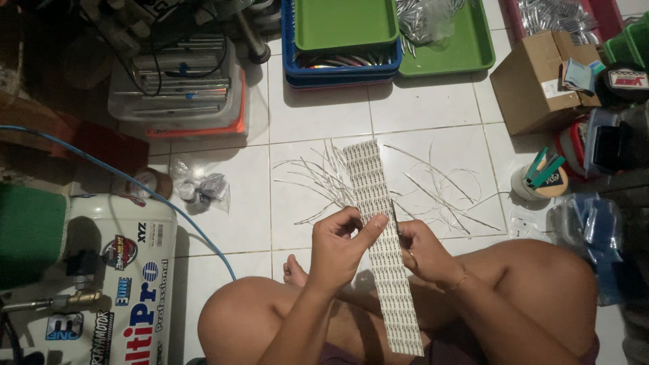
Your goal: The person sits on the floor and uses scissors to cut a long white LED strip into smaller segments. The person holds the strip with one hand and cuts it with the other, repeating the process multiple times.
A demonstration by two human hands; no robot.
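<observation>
White printed strip [378,223] between both hands, left hand [341,247], right hand [422,250]

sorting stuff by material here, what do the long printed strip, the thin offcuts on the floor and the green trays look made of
Printed strip: likely thin paper or label sheet, matte white; it stays flat yet bends over the lap.
Offcuts: seemingly the same sheet, curling white slivers on the tile floor.
Green trays: probably moulded plastic, smooth, even colour, rounded rims.

Green tray [473,54] – cardboard box [531,84] (open) – compressor [122,270]
</observation>
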